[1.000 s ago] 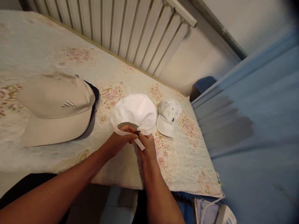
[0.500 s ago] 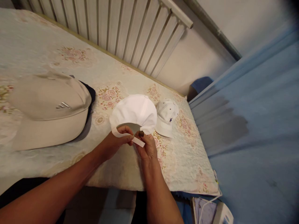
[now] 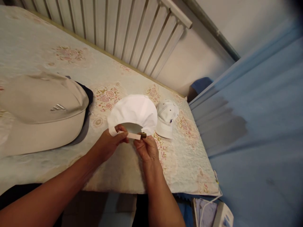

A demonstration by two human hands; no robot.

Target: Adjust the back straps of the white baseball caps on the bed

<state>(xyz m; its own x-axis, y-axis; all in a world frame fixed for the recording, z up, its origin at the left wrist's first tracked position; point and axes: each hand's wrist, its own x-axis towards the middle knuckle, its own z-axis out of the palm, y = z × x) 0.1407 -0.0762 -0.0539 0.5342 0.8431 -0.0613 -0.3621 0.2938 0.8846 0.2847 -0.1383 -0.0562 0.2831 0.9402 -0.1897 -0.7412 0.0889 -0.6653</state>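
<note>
A white cap (image 3: pixel 133 112) lies on the floral bed cover (image 3: pixel 187 157) with its back opening facing me. My left hand (image 3: pixel 107 146) pinches the cap's white back strap (image 3: pixel 132 135), which now lies nearly level across the opening. My right hand (image 3: pixel 148 148) pinches the small dark metal buckle (image 3: pixel 143 135) at the strap's right end. Both hands are closed on the strap parts.
A big beige cap (image 3: pixel 42 110) rests on a dark garment at the left. A small white cap (image 3: pixel 167 118) sits just right of the one I hold. A slatted headboard (image 3: pixel 123 31) runs behind. Blue fabric (image 3: pixel 260 126) fills the right; a white device (image 3: pixel 222 216) lies low right.
The strap's loose end, which hung down past my right fingers, has been drawn up and now points at the buckle. The view has drifted slightly left.
</note>
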